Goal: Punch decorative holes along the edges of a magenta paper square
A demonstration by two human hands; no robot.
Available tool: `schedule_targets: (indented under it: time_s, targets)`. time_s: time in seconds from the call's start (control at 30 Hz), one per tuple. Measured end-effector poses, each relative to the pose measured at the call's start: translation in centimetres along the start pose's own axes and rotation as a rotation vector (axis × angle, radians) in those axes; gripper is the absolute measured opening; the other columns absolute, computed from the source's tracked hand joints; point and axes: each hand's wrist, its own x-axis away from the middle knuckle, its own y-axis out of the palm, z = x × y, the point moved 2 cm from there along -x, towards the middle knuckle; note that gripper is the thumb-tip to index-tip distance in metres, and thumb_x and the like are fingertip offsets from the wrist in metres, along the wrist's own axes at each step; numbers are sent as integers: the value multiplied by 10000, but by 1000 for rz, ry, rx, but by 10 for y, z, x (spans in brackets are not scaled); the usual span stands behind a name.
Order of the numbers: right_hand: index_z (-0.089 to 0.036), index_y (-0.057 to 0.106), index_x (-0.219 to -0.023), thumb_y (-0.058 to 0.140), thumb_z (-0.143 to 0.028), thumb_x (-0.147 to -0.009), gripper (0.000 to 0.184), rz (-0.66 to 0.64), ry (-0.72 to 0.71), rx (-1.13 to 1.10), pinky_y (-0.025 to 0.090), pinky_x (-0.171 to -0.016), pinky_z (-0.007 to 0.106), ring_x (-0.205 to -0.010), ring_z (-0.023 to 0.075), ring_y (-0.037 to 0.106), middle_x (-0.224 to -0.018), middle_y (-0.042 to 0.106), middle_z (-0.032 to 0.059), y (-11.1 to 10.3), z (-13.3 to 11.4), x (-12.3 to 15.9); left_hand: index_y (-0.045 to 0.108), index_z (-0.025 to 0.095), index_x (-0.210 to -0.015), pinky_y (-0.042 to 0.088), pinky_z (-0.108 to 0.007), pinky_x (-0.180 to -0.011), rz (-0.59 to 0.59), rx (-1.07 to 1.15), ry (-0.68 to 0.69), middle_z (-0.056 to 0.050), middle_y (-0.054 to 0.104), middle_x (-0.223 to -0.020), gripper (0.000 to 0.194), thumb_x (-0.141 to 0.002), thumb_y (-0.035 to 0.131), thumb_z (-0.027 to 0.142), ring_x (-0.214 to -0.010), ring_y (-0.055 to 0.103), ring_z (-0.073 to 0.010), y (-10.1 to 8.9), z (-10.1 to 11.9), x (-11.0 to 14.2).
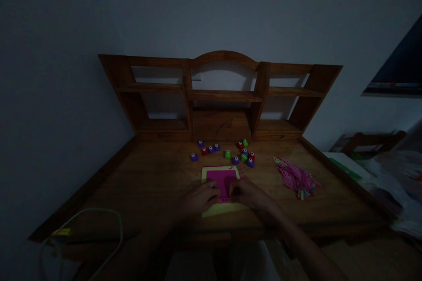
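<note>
The table (158, 175) spans the lower half of the frame. At lower centre lies a yellow sheet (214, 210), and on it a magenta sheet (218, 177), set between the two hands, its long axis unclear beneath them. The left hand (201, 197), curled, reaches its lower left; the right hand (247, 192), also curled, its lower right, about equally near. Whether either pinches it, I cannot tell.

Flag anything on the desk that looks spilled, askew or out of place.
Small pink bits lie scattered beside the yellow sheet, like loose scraps. Farther right, pink strips sprawl in an untidy heap. No damage is clear in this dim picture.
</note>
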Motion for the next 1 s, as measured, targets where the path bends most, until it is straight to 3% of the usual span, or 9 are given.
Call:
schedule_targets:
  time_s: [0.37,0.53,0.7,0.87,1.0]
  targets:
    - [-158,691,-774,706,-212,-668,120,-160,119,86,399,-563,200,-633,134,567,-710,664,-11,-6,-1,-16,600,196,-867,405,-248,-741,-108,134,-10,-19,580,-921,154,-903,504,312,-855,531,-155,2,-18,-13]
    - [-132,660,-802,754,-284,-618,256,-289,141,-34,388,-534,189,-604,113,523,-697,626,-20,-14,7,-24,571,176,-841,314,-224,-540,-274,299,-122,25,552,-743,289,-771,673,438,-660,484,-125,-10,-27,-27]
    - [-133,660,-733,735,-261,-603,197,-361,114,-100,402,-556,197,-612,112,516,-682,614,-21,-22,14,-24,575,171,-812,327,-220,-519,-437,456,-197,39,544,-677,313,-681,749,397,-607,485,-117,-9,-39,-41]
    - [-126,700,-751,718,-308,-634,217,-457,113,-93,420,-573,208,-610,116,532,-701,643,-2,-27,7,-27,593,167,-842,359,-222,-530,-519,453,-212,30,579,-690,418,-622,787,464,-619,517,-127,-8,-44,-50]
    - [-113,698,-727,715,-400,-661,295,-459,120,69,374,-511,196,-556,99,477,-636,597,-18,-24,3,-36,606,163,-794,357,-218,-508,-539,378,-217,25,589,-669,440,-599,791,512,-591,515,-121,-12,-38,-54]
